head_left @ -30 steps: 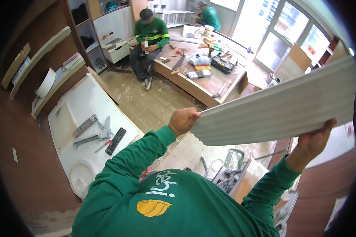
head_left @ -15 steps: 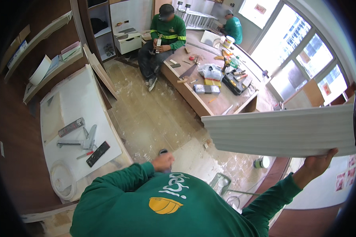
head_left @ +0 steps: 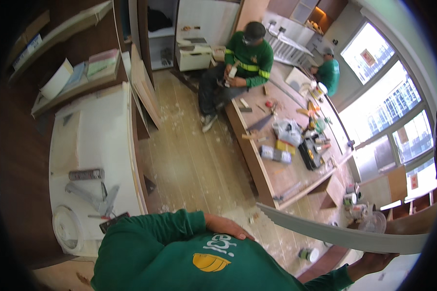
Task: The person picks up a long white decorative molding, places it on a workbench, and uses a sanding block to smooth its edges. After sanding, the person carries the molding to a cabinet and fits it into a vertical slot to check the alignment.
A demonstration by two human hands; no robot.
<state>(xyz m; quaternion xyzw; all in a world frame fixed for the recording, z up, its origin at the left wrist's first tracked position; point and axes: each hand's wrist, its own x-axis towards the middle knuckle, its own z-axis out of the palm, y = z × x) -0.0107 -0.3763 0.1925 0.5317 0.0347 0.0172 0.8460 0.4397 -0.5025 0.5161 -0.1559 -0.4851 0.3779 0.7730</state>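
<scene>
A long grey-white ribbed panel (head_left: 340,236) stretches across the right side, its narrow edge toward me. My right hand (head_left: 372,264) is closed on it from below, near its right end; part of the fingers is hidden. Against the front of my green sweatshirt lies my left hand (head_left: 232,228), its fingers stretched out flat and nothing visible in it. On the white board to my left are a caulking gun (head_left: 94,198), a dark sealant cartridge (head_left: 86,174) and a dark flat object (head_left: 113,222) partly covered by my sleeve.
A person in green (head_left: 250,58) sits by a large wooden platform (head_left: 250,157), holding a small pale block. A second person (head_left: 328,72) works near the window. A saw (head_left: 260,124), a toolbox (head_left: 310,154) and plastic bag (head_left: 287,131) lie on the platform. A tub (head_left: 309,254) stands on the floor.
My view has shifted. My right hand has lowered the panel and tipped it, so its edge shows more than its broad face. My left hand has gone from curled to flat on my sweatshirt.
</scene>
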